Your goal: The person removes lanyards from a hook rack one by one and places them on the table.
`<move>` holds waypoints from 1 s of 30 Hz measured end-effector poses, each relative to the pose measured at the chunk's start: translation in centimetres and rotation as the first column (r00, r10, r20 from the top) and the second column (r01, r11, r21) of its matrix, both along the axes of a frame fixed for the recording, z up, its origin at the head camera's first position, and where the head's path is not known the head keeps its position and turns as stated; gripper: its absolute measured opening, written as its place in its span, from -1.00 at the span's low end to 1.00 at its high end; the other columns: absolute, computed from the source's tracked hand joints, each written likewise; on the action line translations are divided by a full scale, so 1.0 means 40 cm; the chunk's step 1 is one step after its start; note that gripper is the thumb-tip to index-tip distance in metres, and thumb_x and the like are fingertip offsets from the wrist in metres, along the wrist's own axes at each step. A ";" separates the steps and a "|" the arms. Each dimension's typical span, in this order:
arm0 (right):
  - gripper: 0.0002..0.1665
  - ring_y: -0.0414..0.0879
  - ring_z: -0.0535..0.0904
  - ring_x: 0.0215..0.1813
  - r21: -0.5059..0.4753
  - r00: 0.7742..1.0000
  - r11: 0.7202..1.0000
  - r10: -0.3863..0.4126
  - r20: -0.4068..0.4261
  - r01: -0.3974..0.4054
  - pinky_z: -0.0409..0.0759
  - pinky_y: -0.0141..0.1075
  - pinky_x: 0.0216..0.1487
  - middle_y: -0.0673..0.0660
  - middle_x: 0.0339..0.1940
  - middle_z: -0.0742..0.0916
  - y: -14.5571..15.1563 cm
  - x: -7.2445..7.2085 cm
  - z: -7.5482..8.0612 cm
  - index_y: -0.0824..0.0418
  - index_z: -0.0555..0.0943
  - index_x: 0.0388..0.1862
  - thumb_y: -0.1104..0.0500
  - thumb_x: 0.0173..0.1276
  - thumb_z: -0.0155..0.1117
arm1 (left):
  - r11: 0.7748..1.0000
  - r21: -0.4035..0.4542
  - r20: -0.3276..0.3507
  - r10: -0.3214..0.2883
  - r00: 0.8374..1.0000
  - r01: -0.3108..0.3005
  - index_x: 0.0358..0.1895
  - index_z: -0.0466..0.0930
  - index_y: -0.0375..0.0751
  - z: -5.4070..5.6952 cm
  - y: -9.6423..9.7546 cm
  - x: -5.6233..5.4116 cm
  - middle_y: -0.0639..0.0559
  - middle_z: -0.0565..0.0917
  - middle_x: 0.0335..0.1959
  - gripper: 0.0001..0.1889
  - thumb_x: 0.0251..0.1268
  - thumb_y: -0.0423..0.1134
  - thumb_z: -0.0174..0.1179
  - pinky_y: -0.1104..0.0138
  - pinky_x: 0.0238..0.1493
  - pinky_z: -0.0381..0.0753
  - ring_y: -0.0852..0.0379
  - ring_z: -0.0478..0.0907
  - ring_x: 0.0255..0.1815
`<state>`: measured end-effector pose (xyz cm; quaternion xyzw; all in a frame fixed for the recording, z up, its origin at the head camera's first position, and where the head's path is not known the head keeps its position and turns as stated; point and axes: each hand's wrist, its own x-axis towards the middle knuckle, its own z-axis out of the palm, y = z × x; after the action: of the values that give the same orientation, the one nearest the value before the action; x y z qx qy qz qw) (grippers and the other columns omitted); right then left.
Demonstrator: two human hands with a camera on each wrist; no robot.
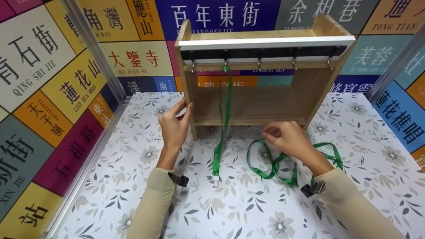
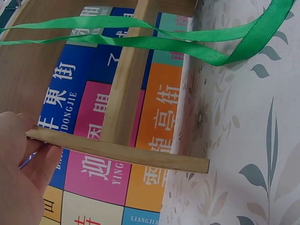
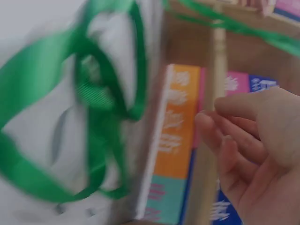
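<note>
My left hand (image 1: 174,124) pinches the left side panel (image 2: 140,153) of a wooden rack (image 1: 186,79) between thumb and fingers. Five small metal hooks line the rack's front, and a green lanyard (image 1: 228,99) hangs from the second hook from the left; its white clip (image 1: 215,181) rests on the tabletop. My right hand (image 1: 287,136) hovers just above a second green lanyard (image 1: 262,172), loosely looped on the tabletop. Its fingers (image 3: 234,136) are loosely bent with nothing visible between them. Part of that lanyard is hidden behind the right hand and wrist.
A floral cloth (image 1: 245,212) covers the tabletop. Walls with coloured street-name panels (image 1: 139,58) stand behind and on both sides. A black strip with a white edge (image 1: 265,53) runs along the rack's upper front.
</note>
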<state>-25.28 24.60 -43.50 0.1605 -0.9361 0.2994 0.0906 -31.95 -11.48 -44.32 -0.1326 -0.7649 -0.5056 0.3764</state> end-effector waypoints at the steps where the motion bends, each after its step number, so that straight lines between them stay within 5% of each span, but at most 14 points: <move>1: -0.87 -0.07 0.82 -0.28 -0.019 0.999 1.000 0.003 -0.037 -0.004 0.80 -0.32 -0.25 0.08 -0.20 0.91 -0.012 0.003 0.013 0.15 0.87 -0.07 0.15 0.49 0.50 | 1.000 0.002 -0.002 0.000 1.000 0.000 0.19 0.82 -0.23 -0.001 0.000 0.000 -0.17 0.85 0.08 -0.68 0.51 -0.16 0.43 0.25 -0.06 0.90 -0.01 0.85 0.11; 6: -0.89 -0.17 0.79 -0.35 -0.131 0.975 0.990 0.019 -0.224 -0.050 0.68 -0.56 -0.31 0.02 -0.22 0.91 -0.080 0.010 0.089 0.12 0.86 -0.08 0.13 0.52 0.49 | 1.000 0.016 0.001 -0.006 1.000 0.006 0.19 0.81 -0.22 -0.008 0.000 0.000 -0.17 0.85 0.08 -0.67 0.50 -0.17 0.44 0.21 -0.06 0.90 -0.01 0.84 0.11; 12: -0.78 -0.20 0.78 -0.36 -0.209 0.935 0.974 0.012 -0.353 -0.092 0.69 -0.55 -0.30 0.01 -0.20 0.91 -0.169 -0.004 0.172 0.16 0.83 0.00 0.06 0.53 0.49 | 1.000 -0.002 0.008 0.009 1.000 -0.009 0.20 0.81 -0.24 -0.001 0.003 0.000 -0.16 0.85 0.07 -0.67 0.51 -0.18 0.42 0.17 -0.07 0.91 0.01 0.84 0.11; 24: -0.58 -0.16 0.81 -0.34 -0.317 0.870 0.948 -0.151 -0.469 -0.006 0.85 -0.23 -0.26 0.03 -0.09 0.91 -0.285 -0.063 0.251 0.17 0.81 0.01 -0.15 0.50 0.50 | 1.000 -0.005 0.015 0.020 1.000 -0.020 0.22 0.79 -0.25 -0.001 0.010 0.000 -0.19 0.83 0.11 -0.66 0.52 -0.19 0.41 0.29 -0.06 0.88 -0.03 0.84 0.12; 30: -0.70 -0.15 0.81 -0.34 -0.337 0.851 0.941 -0.193 -0.489 0.019 0.79 -0.29 -0.29 0.03 -0.12 0.92 -0.309 -0.073 0.273 0.17 0.83 -0.06 -0.04 0.52 0.49 | 1.000 -0.007 -0.001 0.030 1.000 -0.030 0.22 0.79 -0.25 -0.002 0.008 -0.004 -0.19 0.83 0.10 -0.66 0.52 -0.18 0.41 0.35 -0.05 0.86 -0.01 0.84 0.12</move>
<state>-28.19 12.23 -32.58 0.1652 -0.8239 0.3877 0.3788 -32.10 -11.16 -44.39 -0.1226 -0.7686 -0.4970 0.3836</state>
